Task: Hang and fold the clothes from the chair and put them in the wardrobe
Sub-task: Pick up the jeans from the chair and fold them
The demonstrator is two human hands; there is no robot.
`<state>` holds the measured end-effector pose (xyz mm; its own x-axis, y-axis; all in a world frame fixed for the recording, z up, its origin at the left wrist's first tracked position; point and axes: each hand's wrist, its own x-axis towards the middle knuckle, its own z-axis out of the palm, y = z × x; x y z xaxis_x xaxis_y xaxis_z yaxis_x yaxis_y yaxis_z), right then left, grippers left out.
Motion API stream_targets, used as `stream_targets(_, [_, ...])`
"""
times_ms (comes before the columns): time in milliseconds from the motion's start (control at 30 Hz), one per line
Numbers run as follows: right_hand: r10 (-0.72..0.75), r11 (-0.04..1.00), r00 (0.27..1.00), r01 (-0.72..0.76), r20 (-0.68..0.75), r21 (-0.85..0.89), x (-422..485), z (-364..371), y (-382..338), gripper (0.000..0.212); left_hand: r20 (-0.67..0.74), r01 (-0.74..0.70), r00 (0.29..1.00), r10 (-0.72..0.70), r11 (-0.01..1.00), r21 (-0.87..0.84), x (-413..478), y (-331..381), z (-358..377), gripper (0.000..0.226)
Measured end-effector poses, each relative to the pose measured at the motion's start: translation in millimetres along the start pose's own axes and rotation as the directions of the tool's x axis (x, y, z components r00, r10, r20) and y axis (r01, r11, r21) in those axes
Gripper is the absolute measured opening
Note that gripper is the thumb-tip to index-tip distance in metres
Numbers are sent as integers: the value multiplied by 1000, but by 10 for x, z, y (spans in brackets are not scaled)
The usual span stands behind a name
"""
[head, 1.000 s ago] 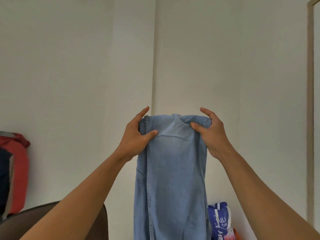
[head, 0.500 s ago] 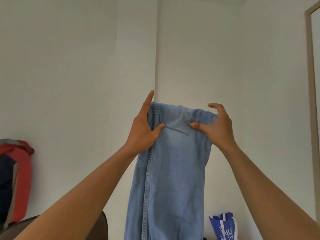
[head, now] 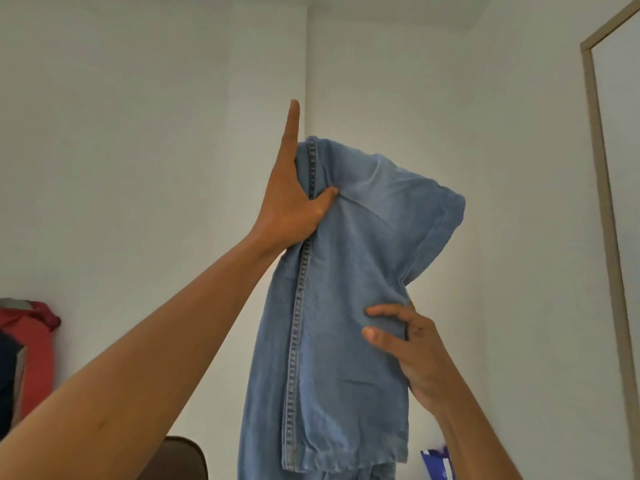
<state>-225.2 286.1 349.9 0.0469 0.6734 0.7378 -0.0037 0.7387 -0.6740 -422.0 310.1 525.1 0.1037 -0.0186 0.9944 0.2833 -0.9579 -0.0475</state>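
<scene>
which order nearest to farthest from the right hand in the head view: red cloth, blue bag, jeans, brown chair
1. jeans, gripped by the right hand
2. blue bag, just below it
3. brown chair, bottom left
4. red cloth, far left

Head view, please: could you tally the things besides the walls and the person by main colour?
Blue: 2, the denim jeans and the blue-and-white bag
Red: 1, the red cloth bundle at the left edge
Brown: 1, the chair back
Beige: 1, the frame on the right
Total: 5
</scene>
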Motion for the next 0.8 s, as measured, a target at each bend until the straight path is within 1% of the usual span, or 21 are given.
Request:
stream_targets(100, [2, 999, 999, -1, 41, -37, 40, -48, -93, 42, -22, -16, 1000, 16, 1000, 1, 36, -9, -30, 101])
stream_targets(200, [-59, 980, 996, 71, 68, -186, 25, -16, -84, 54, -38, 25, 999, -25, 1000, 10, 31, -98, -50, 103])
stream_targets(267, [-112, 968, 993, 117, 35, -224, 18, 20, -33, 60, -43, 88, 995, -88, 996, -9, 29, -123, -67, 108])
stream_targets(367, [-191, 954, 981, 179, -27, -240, 35, 47, 11, 60, -37, 133, 990, -135, 990, -48, 59, -84, -111, 115])
stream_targets(533, [-219, 952, 973, 196, -78, -234, 94, 67, 40, 57, -80, 179, 980, -181, 983, -40, 179, 15, -135, 123])
stream_targets(633, [-201, 965, 976, 182, -82, -190, 101, 94, 77, 58, -148, 251, 961, -234, 961, 112, 199, 57, -92, 122])
stream_targets(700, [-173, 976, 981, 159, -84, -151, 95, 109, 112, 60, -186, 336, 938, -292, 900, 279, 163, 62, -52, 121])
stream_targets(767, [-133, 986, 988, 125, -78, -109, 86, 132, 140, 61, -144, 345, 938, -315, 814, 467, 97, 20, -12, 118])
stream_targets(800, [-116, 990, 991, 109, -72, -90, 81, 141, 156, 61, -98, 313, 946, -308, 799, 513, 29, 6, -2, 117])
